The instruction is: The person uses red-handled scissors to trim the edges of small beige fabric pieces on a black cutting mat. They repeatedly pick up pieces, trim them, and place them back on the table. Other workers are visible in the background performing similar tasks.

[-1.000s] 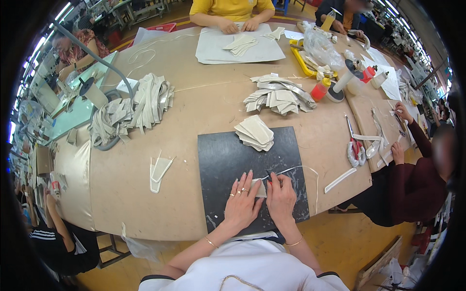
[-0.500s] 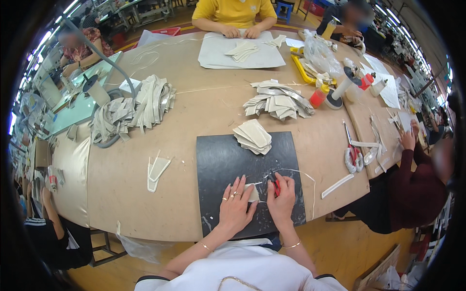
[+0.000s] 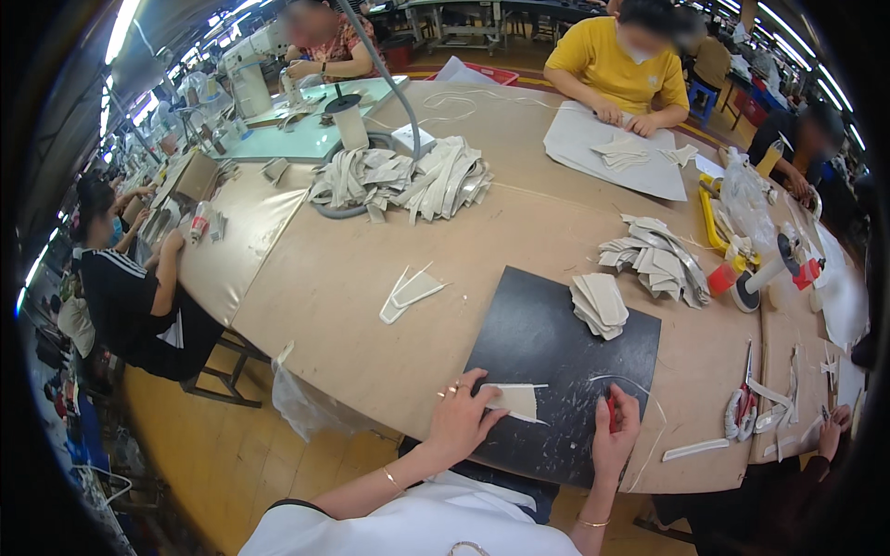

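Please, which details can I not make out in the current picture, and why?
All in the head view:
Flat, tapered beige piece: its left end is partly under the left hand.
Small red object: the right hand covers part, hiding its full shape.
Stacked flat beige pieces: upper ones cover lower ones, preventing counting.
Person's white shirt: cut off by the lower edge.

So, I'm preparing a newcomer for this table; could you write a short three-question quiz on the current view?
1. True or false: the left hand touches a cream piece on the black mat.
2. Multiple choice: where is the small red object? A) under the mat, B) in one hand, C) on the floor.
3. Fill in: the scissors lie to the ___ of the mat.

Key: 1 true; 2 B, the right hand; 3 right.
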Demonstrator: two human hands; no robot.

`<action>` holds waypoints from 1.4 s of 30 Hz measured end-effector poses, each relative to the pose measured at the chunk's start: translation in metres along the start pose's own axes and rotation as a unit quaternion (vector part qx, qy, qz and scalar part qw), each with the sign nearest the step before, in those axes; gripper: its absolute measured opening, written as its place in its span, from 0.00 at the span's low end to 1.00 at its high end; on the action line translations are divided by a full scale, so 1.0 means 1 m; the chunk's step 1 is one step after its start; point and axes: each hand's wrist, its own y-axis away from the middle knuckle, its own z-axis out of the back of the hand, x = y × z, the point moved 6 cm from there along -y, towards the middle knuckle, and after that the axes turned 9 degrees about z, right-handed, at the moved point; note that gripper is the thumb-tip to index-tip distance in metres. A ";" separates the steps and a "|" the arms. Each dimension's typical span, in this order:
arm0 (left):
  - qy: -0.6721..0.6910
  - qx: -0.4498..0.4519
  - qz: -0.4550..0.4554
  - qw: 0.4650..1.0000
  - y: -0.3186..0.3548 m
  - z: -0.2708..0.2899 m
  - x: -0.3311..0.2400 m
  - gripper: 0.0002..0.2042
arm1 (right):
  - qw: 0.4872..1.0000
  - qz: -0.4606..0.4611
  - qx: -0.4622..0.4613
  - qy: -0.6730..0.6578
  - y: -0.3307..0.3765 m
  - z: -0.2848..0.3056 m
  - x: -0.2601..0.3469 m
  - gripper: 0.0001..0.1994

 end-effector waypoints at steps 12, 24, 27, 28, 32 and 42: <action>0.176 0.047 0.092 0.979 -0.033 0.026 0.036 0.11 | 0.999 0.033 0.007 0.036 -0.001 -0.001 0.012 0.13; -0.009 -0.233 -0.013 0.972 -0.105 0.090 0.041 0.16 | 0.994 0.029 0.017 0.100 -0.002 -0.003 0.019 0.21; 0.043 -0.113 -0.168 0.978 -0.119 0.039 -0.027 0.15 | 0.993 0.064 0.010 0.100 -0.004 -0.004 0.024 0.19; 0.034 -0.092 -0.227 0.969 -0.124 0.024 -0.050 0.14 | 0.992 0.073 0.011 0.101 -0.004 -0.004 0.027 0.18; -0.012 -0.051 -0.330 0.943 -0.154 -0.023 -0.111 0.12 | 0.992 0.073 0.005 0.098 -0.005 -0.002 0.029 0.11; -0.050 -0.037 -0.379 0.923 -0.168 -0.064 -0.105 0.09 | 0.997 0.048 0.002 0.064 -0.007 -0.002 0.030 0.08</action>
